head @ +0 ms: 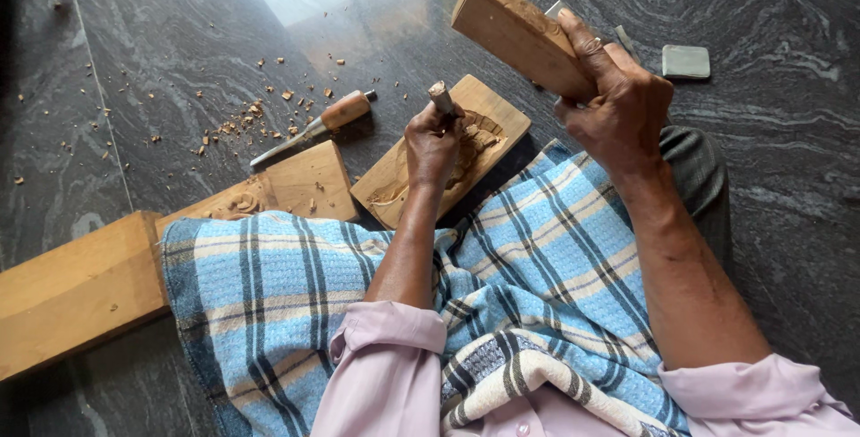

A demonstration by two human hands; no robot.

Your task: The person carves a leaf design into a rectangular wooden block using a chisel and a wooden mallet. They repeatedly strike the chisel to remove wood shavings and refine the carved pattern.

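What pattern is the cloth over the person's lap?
The cloth is a light-blue and cream check with dark stripes, seen in the head view.

A blue, white and brown checked cloth [296,285] at lower centre; pale tan wooden boards [81,289]; dark grey, white-veined stone floor [179,34].

Spare chisel [315,124], wood chips [235,124], grey block [685,61] on floor.

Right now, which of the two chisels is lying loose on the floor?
The chisel with the orange-brown handle, lying flat among the wood chips with no hand on it. The other chisel stands upright in the left hand over the carved board.
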